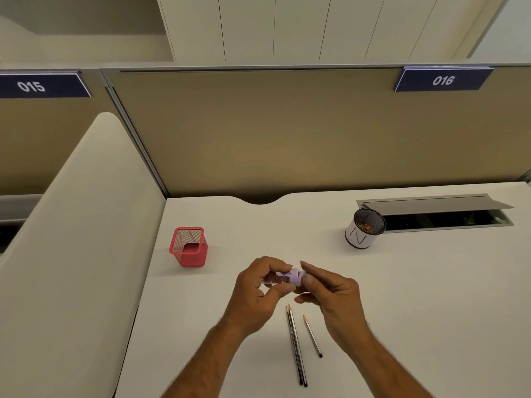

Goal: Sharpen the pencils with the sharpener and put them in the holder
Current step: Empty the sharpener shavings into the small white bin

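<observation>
My left hand [258, 291] grips a lilac sharpener [296, 278] by its clear barrel, which holds brownish shavings. My right hand [330, 294] pinches the lilac cap end with thumb and forefinger. Both hands hover above the white desk [416, 297]. Three pencils lie on the desk below the hands: two long ones [296, 346] side by side and a shorter one [312, 336] to their right, tips pointing away from me. A red mesh holder [188, 248] stands to the left of the hands, apparently empty.
A black mesh cup wrapped in white paper [363, 229] with shavings inside stands at the back right. Behind it an open grey cable hatch [436, 214] is set in the desk. A tan partition [287, 133] closes the back; a curved divider [77, 239] bounds the left.
</observation>
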